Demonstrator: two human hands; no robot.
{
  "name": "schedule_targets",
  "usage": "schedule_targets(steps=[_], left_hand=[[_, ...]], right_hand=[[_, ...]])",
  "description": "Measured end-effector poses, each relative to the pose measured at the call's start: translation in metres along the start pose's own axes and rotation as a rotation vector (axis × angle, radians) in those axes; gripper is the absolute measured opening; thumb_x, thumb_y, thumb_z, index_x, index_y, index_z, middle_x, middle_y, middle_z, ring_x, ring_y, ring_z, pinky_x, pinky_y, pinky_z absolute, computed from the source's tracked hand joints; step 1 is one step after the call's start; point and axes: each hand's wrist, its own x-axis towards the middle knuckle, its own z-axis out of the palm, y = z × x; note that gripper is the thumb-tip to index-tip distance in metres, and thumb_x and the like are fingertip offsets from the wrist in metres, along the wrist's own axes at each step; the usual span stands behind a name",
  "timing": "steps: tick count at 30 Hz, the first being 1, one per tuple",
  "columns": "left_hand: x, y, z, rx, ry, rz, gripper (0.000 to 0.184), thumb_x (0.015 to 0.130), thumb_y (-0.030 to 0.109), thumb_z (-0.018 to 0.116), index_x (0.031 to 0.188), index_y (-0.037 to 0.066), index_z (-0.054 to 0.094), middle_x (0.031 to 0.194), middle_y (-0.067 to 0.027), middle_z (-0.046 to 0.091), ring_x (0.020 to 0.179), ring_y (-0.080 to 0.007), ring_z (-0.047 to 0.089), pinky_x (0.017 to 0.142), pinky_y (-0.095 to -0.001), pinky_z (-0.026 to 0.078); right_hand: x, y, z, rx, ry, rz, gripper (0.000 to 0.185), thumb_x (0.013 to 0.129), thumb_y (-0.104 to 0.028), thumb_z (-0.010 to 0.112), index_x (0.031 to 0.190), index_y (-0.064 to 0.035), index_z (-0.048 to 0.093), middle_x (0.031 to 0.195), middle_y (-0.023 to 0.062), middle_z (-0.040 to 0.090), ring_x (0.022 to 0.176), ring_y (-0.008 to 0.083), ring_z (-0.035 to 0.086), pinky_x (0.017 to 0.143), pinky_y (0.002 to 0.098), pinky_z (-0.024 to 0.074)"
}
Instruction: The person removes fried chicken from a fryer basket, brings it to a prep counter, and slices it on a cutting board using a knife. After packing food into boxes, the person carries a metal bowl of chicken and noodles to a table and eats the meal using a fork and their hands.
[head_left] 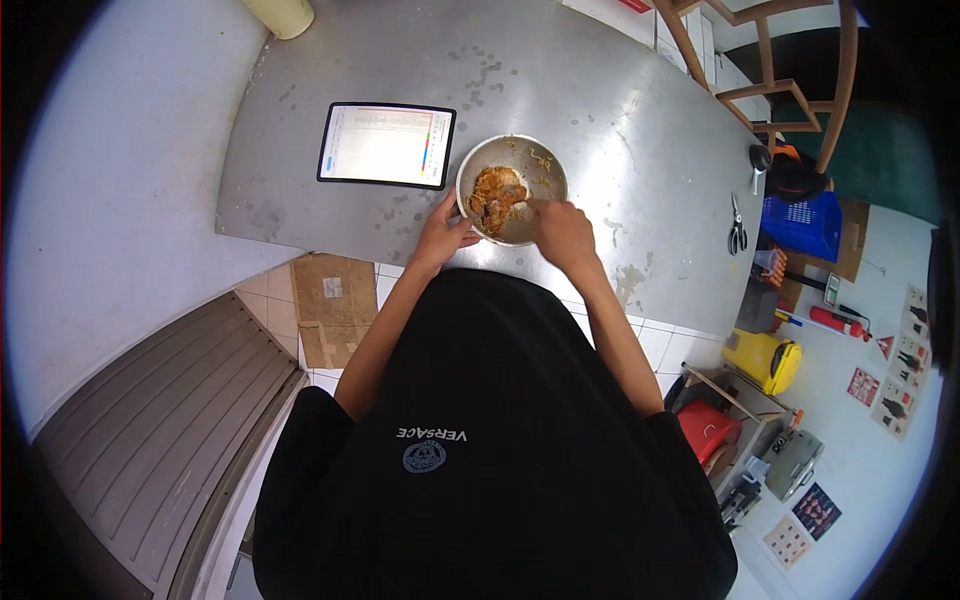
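Near the front edge of the metal table stands a round metal bowl (547,172). Inside it lies reddish-brown food (496,198), mostly at the left, with smaller bits on the far wall. My left hand (441,238) grips the bowl's left rim, fingers on its outer side. Over the bowl's right rim, my right hand (562,233) is closed, its fingertips pointing into the bowl toward the food. What it holds, if anything, is too small to make out.
A lit tablet (385,145) lies left of the bowl on the metal table (640,170). Scissors (737,225) and a dark ladle (759,160) are at the right edge. A pale yellow container (284,17) stands at the far left corner. Flattened cardboard (333,312) lies on the floor.
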Motion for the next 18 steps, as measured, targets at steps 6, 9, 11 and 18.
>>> schedule_targets(steps=[6,9,11,18], left_hand=[[-0.002,0.004,0.003,-0.012,-0.001,0.000,0.074,0.095,-0.003,0.052,0.157,0.015,0.015,0.146,-0.0236,0.041,0.090,-0.0222,0.070,0.078,-0.0311,0.062],[-0.005,0.005,0.002,-0.014,-0.001,-0.007,0.074,0.095,-0.003,0.052,0.157,0.015,0.015,0.145,-0.0232,0.042,0.089,-0.0220,0.070,0.078,-0.0310,0.062],[-0.003,0.003,0.001,-0.007,-0.005,-0.015,0.074,0.095,-0.003,0.052,0.157,0.016,0.015,0.145,-0.0228,0.043,0.088,-0.0219,0.071,0.078,-0.0309,0.062],[-0.001,0.002,0.000,0.010,0.007,-0.003,0.073,0.094,-0.004,0.052,0.156,0.014,0.018,0.144,-0.0221,0.044,0.087,-0.0213,0.071,0.077,-0.0305,0.062]], right_hand=[[-0.014,-0.012,-0.008,0.078,-0.093,-0.056,0.021,0.085,-0.013,0.055,0.097,-0.0064,0.071,0.086,0.0225,0.069,0.085,0.0400,0.068,0.078,0.0496,0.0550],[-0.010,-0.001,-0.022,0.099,-0.014,0.038,0.025,0.085,-0.015,0.055,0.102,-0.0101,0.072,0.086,0.0212,0.070,0.084,0.0397,0.068,0.076,0.0492,0.0554],[-0.009,0.003,-0.035,0.085,0.034,0.064,0.025,0.084,-0.016,0.056,0.102,-0.0110,0.073,0.085,0.0211,0.070,0.082,0.0392,0.068,0.074,0.0490,0.0556],[0.007,0.018,-0.026,0.004,0.030,0.025,0.032,0.086,-0.015,0.055,0.111,-0.0183,0.074,0.087,0.0181,0.071,0.080,0.0366,0.069,0.076,0.0468,0.0553]])
